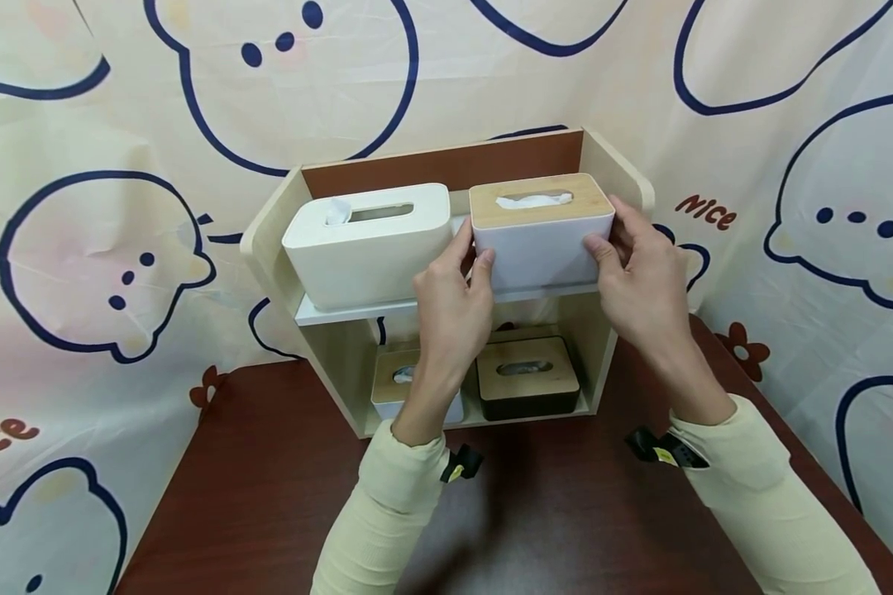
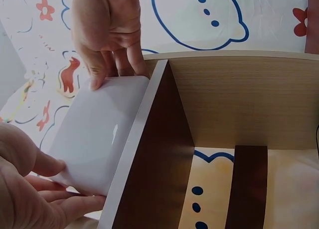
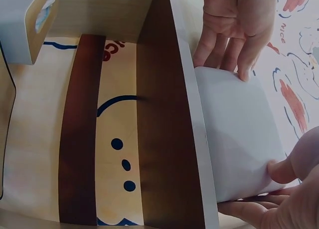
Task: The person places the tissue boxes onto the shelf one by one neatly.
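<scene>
A white tissue box [image 1: 539, 252] with a light wooden lid [image 1: 521, 216] stands on the upper shelf, on the right side. My left hand [image 1: 454, 310] grips its left end, thumb on the front face and fingers round the side. At the opposite end my right hand [image 1: 646, 285] holds it the same way. In the left wrist view the white front of the tissue box [image 2: 102, 131] shows between both hands, just over the shelf edge. Tissue shows in the lid's slot. To the left, close by my left hand, is an all-white tissue box [image 1: 372, 256].
The small two-level wooden shelf unit [image 1: 628, 169] has raised side panels and stands on a dark reddish-brown table [image 1: 268, 496]. On its lower level are a black tissue box [image 1: 532, 403] with a wooden lid and a smaller white one [image 1: 390, 409], partly behind my left forearm. Patterned cloth hangs behind.
</scene>
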The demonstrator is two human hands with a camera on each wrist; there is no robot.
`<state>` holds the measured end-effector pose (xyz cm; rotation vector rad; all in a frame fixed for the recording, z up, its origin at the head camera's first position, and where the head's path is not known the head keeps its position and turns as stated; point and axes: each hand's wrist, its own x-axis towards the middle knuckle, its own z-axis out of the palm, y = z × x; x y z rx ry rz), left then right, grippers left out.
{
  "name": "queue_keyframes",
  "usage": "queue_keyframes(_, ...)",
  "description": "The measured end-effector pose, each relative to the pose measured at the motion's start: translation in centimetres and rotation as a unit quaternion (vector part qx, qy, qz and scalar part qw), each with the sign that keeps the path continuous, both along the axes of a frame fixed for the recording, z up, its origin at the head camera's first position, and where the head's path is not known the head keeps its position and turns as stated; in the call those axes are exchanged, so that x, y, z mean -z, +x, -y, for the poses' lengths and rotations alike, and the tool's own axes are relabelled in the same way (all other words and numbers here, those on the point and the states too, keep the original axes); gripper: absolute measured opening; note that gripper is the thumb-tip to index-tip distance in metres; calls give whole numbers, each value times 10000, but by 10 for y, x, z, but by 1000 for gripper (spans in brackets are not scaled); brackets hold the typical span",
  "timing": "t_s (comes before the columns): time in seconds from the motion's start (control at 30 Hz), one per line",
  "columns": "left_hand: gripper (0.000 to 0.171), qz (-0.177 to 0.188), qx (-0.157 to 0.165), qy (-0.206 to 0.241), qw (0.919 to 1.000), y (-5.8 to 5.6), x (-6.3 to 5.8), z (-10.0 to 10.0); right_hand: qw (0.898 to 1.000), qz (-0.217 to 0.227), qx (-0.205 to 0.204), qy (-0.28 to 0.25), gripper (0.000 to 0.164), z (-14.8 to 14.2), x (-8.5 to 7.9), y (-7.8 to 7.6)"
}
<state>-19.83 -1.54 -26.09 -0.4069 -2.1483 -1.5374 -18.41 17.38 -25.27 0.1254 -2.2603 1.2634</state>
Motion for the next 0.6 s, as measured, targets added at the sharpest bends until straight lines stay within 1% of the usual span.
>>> queue_keyframes(0.17, 51, 12, -14, -28, 10000, 0, -1, 0, 10000, 78, -4, 25, 61, 0, -1, 0)
queue_keyframes(0.27, 52, 104, 21, -18, 9999, 1, -2, 0, 9998, 168, -18, 46, 63, 0, -2, 1)
queue_keyframes(0.37, 57, 245, 85, -59, 9996, 2, -3, 2, 9996, 284, -81, -5, 64, -2, -2, 2)
queue_keyframes(0.5, 68, 387, 166, -274, 9987, 8, -2, 5, 9989, 422, -192, -97, 66, -5, -2, 7)
queue_keyframes(0.6, 73, 289, 216, -389, 9986, 17, 1, 10, 9989, 427, -203, -55, 67, -9, 0, 15)
